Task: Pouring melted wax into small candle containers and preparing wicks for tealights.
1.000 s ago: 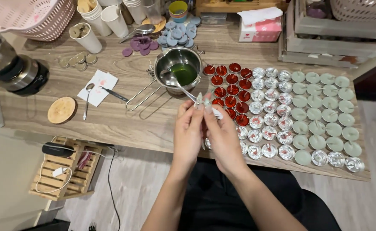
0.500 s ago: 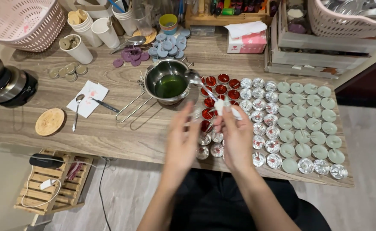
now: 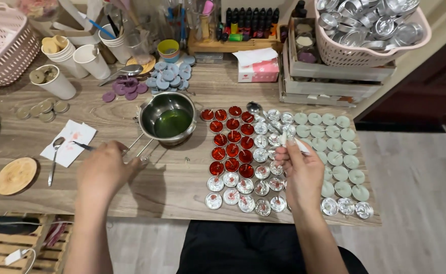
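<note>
head cam | looks steeply down from above | near | wooden table fills frame | single view

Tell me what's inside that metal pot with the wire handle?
The metal pot holds a pool of dark green liquid across most of its bottom. Anything lying under the liquid is hidden.

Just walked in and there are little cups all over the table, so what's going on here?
A person is making tealight candles at a wooden table. The left hand grips the wire handle of a small steel pot of green melted wax. The right hand holds a spoon over rows of small foil cups. Some cups hold red wax, others pale green wax, and the front ones are unfilled.
</note>
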